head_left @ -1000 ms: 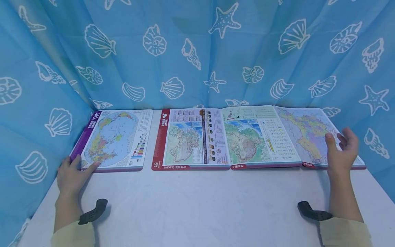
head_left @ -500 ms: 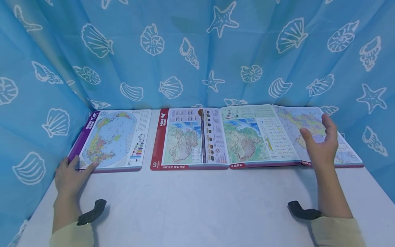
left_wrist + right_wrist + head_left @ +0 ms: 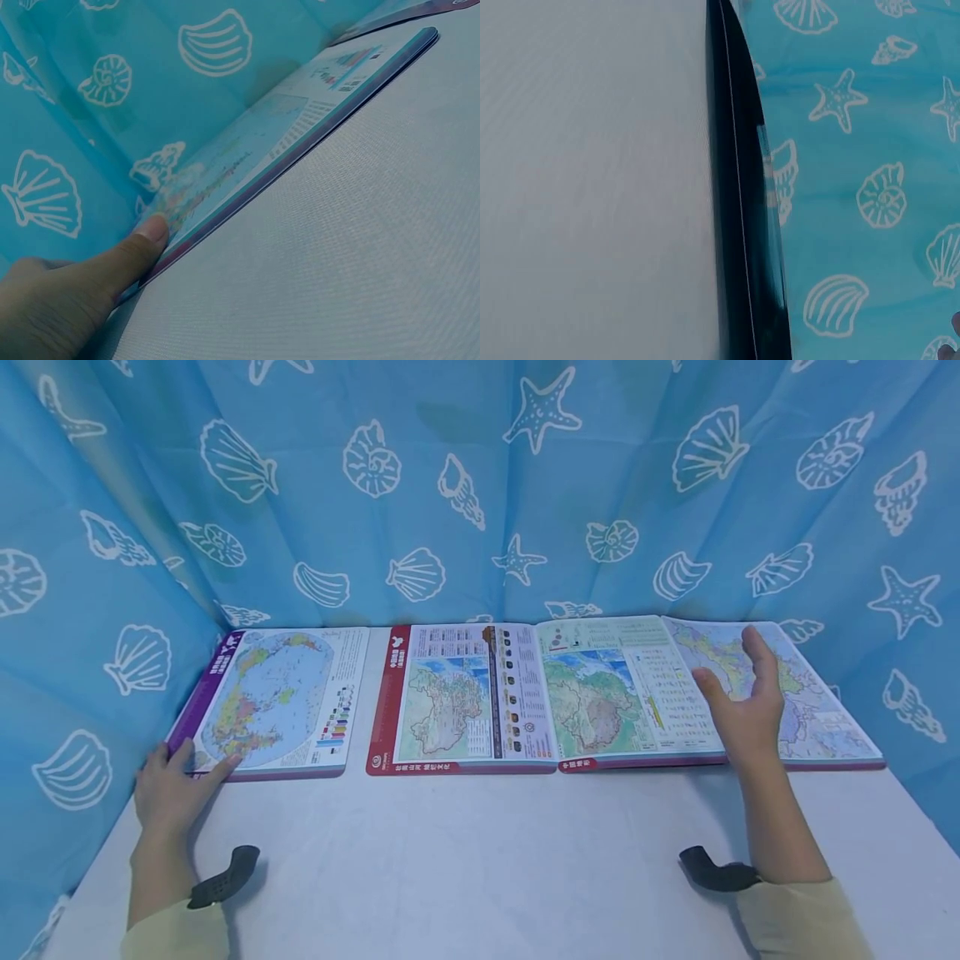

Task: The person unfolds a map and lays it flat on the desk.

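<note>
Flat on the white table (image 3: 480, 852), at nine o'clock in the head view, a purple-banded map (image 3: 277, 697). Over its eight o'clock corner, the left hand (image 3: 168, 793), with relaxed, spread fingers and thumb resting on the printed face, not clasping it. From the centre out toward three o'clock, in a row side by side, a red-banded map (image 3: 461, 693), a green map (image 3: 600, 693) and a pastel map (image 3: 810, 706). Between three and four o'clock, in front of the border between green and pastel, the right hand (image 3: 746, 718), with thumb and forefinger well apart, loosely curved, around nothing. At eight and four o'clock, pale sleeves (image 3: 802, 922) and black curved pieces (image 3: 716, 868). Toward twelve o'clock, a blue curtain (image 3: 480, 452) with white shells and starfish.
</note>
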Demonstrator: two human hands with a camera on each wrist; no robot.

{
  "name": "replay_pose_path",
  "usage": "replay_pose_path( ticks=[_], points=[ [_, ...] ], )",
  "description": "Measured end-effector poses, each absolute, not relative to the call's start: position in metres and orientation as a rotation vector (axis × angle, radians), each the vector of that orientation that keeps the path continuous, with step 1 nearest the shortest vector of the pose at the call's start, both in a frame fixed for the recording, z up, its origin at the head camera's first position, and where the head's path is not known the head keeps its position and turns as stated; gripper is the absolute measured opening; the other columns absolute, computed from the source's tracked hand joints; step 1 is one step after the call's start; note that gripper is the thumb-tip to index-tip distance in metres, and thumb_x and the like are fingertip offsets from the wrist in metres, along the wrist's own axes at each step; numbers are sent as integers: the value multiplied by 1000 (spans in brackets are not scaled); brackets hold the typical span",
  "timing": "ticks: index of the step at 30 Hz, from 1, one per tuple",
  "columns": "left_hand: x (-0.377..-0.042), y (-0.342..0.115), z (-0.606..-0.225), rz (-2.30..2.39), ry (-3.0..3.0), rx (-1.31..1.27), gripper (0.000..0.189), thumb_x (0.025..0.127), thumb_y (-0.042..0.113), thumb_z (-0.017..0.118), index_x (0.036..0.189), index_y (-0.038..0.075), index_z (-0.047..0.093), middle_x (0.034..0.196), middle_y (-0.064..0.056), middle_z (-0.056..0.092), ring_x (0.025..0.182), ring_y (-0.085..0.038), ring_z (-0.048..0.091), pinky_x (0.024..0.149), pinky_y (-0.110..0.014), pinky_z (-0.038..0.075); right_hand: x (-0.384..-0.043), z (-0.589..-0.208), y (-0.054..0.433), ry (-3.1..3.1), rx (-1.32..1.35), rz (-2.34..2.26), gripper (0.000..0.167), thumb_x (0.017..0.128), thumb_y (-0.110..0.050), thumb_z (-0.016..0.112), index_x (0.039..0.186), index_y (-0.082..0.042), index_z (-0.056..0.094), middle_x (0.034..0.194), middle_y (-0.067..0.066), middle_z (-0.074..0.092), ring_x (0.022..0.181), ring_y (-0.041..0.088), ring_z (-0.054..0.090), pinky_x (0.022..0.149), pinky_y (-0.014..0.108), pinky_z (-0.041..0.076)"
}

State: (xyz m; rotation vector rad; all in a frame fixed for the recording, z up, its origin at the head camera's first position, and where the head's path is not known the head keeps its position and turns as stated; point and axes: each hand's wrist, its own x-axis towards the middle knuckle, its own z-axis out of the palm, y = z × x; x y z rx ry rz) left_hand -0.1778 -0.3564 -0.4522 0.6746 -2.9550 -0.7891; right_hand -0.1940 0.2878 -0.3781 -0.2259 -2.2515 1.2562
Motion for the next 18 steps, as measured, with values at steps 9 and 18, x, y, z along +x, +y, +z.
replay_pose_path(
  ticks=[9,18],
  points=[
    [-177,-358,-452,-789,-2951,654,96,87,60,51,150,1,9,151,-33,-4,136,-56,-3,103,-74,9,-200,-373,262,-2267,-128,1300,73,89,-36,64,149,-32,23,155,-9,25,143,7,18,119,35,10],
    [-177,-356,-451,-773,-2955,656,96,87,60,51,149,0,10,151,-34,-2,136,-56,-1,104,-74,10,-208,-368,238,-2322,-36,1265,78,87,-39,66,150,-30,22,156,-4,23,145,16,15,118,46,13]
  ],
)
